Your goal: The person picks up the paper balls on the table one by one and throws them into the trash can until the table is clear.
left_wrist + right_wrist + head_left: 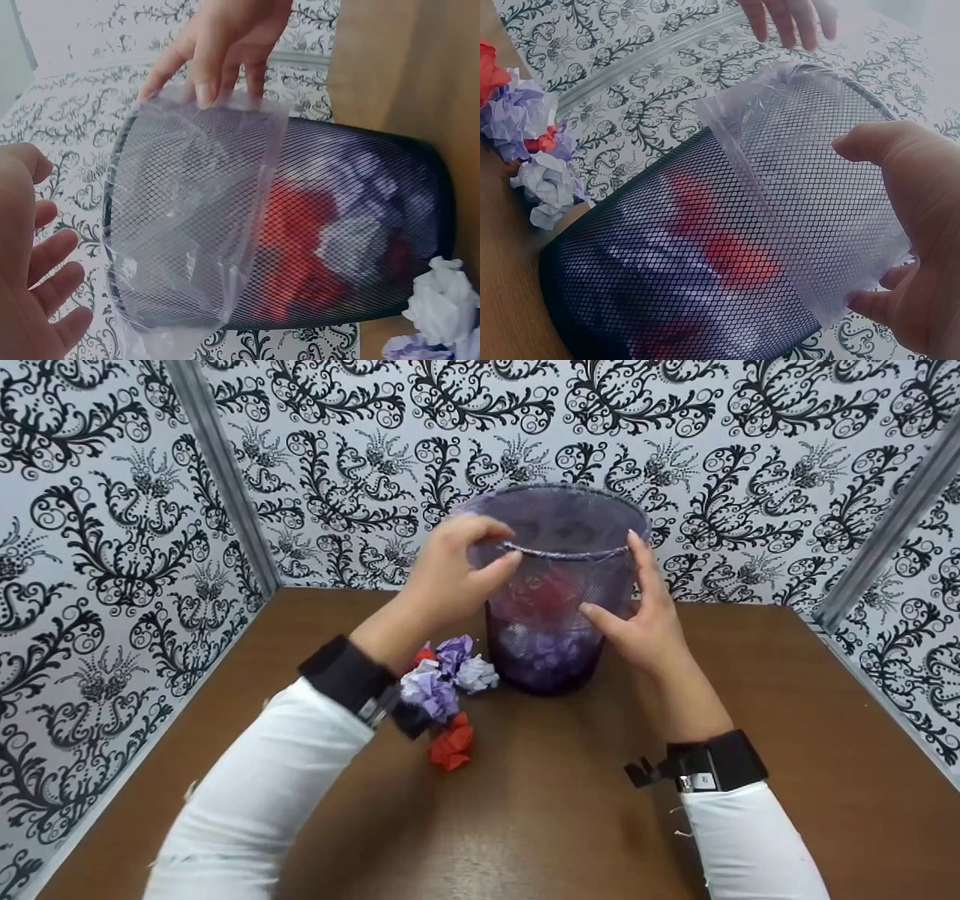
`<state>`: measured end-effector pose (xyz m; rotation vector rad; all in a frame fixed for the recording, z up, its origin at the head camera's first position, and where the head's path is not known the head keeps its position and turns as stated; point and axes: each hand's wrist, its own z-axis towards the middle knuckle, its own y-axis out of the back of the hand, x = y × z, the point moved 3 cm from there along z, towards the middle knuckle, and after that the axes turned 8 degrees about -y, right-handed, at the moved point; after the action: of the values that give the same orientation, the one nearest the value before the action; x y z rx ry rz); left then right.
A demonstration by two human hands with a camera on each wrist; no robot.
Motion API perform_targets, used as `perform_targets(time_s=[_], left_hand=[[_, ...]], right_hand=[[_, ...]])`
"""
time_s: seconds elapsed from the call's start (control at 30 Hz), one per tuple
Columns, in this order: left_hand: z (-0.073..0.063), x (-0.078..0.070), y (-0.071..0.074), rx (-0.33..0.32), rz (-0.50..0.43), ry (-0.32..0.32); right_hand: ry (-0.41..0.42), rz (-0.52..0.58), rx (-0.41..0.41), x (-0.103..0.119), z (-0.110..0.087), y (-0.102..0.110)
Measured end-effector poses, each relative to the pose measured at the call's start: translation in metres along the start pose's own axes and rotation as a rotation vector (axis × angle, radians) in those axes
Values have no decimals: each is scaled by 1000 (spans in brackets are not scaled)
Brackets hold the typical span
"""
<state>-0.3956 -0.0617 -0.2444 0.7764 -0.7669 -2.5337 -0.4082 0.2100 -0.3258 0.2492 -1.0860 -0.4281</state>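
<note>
A dark mesh wastebasket (546, 660) stands upright with crumpled paper inside, red, purple and white showing through its mesh. Its upper part wears a clear plastic bag (195, 225), folded down outside over the rim. My right hand (645, 615) holds the basket's right side near the top, thumb over the bag in front and fingers round the side. My left hand (459, 559) is at the left of the rim, thumb and fingers spread; the left wrist view (37, 255) shows a gap between its fingers and the basket.
Left of the basket, several crumpled paper balls lie on the brown table (555, 810): a red one (451, 742), a lilac one (429, 690) and a white one (476, 673) among them. Close behind the basket stands a patterned wall (337, 480), with side panels at left and right.
</note>
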Motion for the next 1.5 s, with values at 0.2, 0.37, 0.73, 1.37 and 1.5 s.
perform_targets(time_s=[0.2,0.37,0.73,1.37,1.5], left_hand=[[-41,8,3,46,-48,-4],[-78,27,-3,118,-84,92],[-144,55,-19,314,-119,314],[-166,55,-54,629,-50,252],[-169,54,-58,667,-39,265]], right_hand=[[-10,10,17,0,2,-1],[-16,-5,14,0,3,-2],[-23,32,23,3,2,-5],[-43,38,17,-1,0,0],[-32,44,17,-1,0,1]])
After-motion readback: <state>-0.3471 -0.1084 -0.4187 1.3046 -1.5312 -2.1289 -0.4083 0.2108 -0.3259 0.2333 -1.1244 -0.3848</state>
